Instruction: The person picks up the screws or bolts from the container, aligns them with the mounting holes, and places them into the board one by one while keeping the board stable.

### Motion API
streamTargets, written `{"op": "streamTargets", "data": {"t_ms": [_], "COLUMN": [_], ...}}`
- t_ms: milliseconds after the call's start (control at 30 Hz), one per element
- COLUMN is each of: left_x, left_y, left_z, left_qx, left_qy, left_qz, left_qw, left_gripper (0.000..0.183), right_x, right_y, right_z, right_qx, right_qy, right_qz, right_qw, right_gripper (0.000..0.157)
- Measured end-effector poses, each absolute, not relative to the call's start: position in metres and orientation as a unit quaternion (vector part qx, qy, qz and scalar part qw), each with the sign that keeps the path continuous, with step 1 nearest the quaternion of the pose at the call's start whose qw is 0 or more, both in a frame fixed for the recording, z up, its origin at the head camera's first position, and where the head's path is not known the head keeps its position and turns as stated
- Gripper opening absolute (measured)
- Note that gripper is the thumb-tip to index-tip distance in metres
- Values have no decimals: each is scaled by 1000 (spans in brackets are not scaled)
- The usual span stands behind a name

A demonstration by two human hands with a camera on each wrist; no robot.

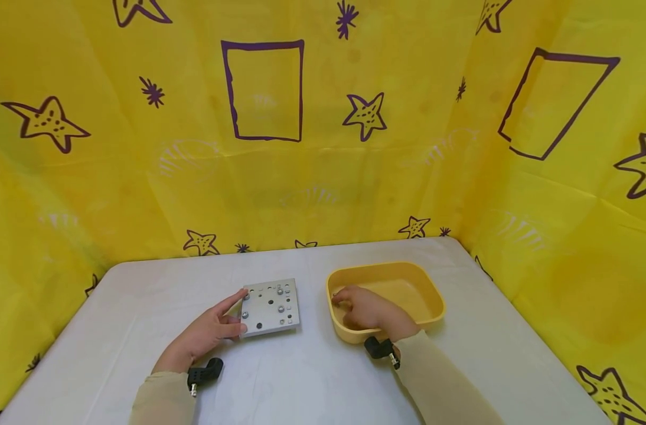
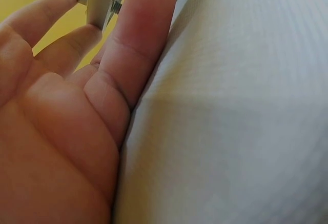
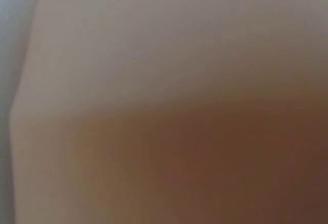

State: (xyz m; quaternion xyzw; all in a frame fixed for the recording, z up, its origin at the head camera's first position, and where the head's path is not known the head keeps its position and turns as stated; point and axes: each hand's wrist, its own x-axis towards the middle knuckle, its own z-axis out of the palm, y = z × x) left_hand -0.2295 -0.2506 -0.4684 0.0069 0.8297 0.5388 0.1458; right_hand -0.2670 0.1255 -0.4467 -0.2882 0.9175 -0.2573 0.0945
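Observation:
A square silvery metal plate, with several holes and socket-head screws in its top, is in the middle of the table. My left hand grips its left edge, one finger reaching the far corner and the thumb at the near one. From the left wrist view, the plate's edge shows between the fingers, with threaded screw ends below it. Inside a yellow plastic bin to the right, my right hand has bent fingers near the left wall. Whether those fingertips hold anything is hidden; the right wrist view is blurred.
A white cloth covers the table. Yellow curtains with drawn stars and frames stand behind it and along both sides. Each wrist carries a small black camera mount.

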Motion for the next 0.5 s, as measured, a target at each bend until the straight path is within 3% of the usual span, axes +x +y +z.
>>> {"op": "streamTargets", "data": {"t_ms": [500], "left_x": [-228], "left_y": [-249], "left_z": [-467], "left_qx": [22], "left_qy": [827], "left_qz": [545], "left_qw": [136], "left_gripper": [89], "right_x": [-267], "right_y": [125], "right_z": [-446], "right_qx": [-273], "right_qy": [920], "right_qz": [-268], "right_qw": [86], "right_gripper": [38]}}
